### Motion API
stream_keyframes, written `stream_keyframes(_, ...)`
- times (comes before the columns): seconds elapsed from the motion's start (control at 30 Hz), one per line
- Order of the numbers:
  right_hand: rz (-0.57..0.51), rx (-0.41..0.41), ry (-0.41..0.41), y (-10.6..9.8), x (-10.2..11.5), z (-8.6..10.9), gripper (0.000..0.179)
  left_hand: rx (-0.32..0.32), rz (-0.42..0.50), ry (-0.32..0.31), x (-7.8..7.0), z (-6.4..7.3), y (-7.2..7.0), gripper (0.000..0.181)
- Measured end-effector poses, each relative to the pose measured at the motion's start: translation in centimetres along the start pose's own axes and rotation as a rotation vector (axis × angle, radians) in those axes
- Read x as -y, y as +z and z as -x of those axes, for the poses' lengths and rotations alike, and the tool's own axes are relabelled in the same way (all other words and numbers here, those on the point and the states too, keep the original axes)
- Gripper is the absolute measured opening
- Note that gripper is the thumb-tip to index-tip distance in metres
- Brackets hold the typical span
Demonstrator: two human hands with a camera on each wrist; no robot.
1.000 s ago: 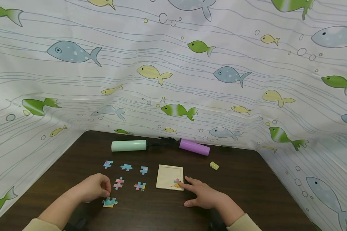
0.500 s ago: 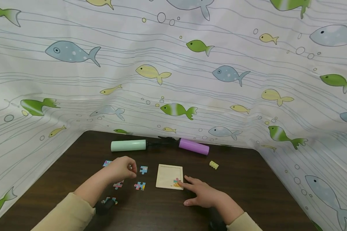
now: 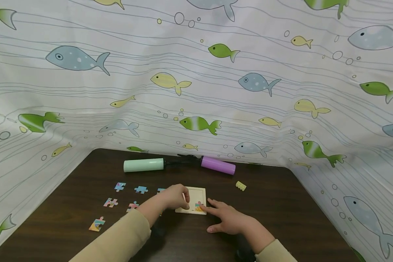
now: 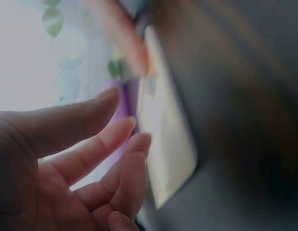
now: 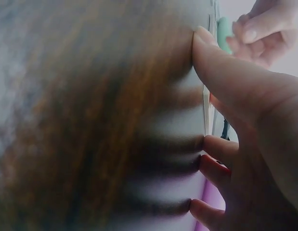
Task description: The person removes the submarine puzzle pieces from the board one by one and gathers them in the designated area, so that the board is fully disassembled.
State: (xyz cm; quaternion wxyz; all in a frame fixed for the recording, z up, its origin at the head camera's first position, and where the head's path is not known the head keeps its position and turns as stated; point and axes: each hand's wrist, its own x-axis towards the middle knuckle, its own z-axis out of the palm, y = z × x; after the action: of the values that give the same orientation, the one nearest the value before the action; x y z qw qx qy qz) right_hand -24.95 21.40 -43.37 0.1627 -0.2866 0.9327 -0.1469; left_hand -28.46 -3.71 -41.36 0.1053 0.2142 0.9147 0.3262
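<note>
My left hand (image 3: 174,197) is over the left side of a pale square puzzle board (image 3: 197,193). In the left wrist view, its fingers are loosely bent, the thumb stands apart from them, and nothing shows between them. My right hand (image 3: 228,219) lies at the board's right edge, fingers spread, with the index fingertip on a pink and yellow jigsaw piece (image 3: 198,206) in the board's lower right corner. In the right wrist view, the right thumb (image 5: 230,72) and fingertips meet the table. Several loose jigsaw pieces, including an orange and blue one (image 3: 97,223), lie left; the left arm hides some.
At the back lie a mint-green cylinder (image 3: 143,165) and a purple cylinder (image 3: 218,165), with black parts between them. A small yellow block (image 3: 240,186) is at the right. A fish-patterned curtain (image 3: 196,87) surrounds the dark table (image 3: 275,203).
My left hand has swept rightward from the loose pieces at the left, across them, to the board. The right hand has stayed in place.
</note>
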Motion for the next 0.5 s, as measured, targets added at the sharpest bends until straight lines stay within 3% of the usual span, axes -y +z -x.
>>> stream_keyframes(0.2,-0.004,0.003,-0.01,0.0,-0.1,0.0,0.075,-0.007,0.004,-0.008,-0.4,-1.5,2.7,0.024)
stream_keyframes(0.5,-0.026,0.0,-0.012,-0.2,0.1,0.2,0.075,-0.021,-0.028,-0.058,-1.6,-2.0,3.5,0.028)
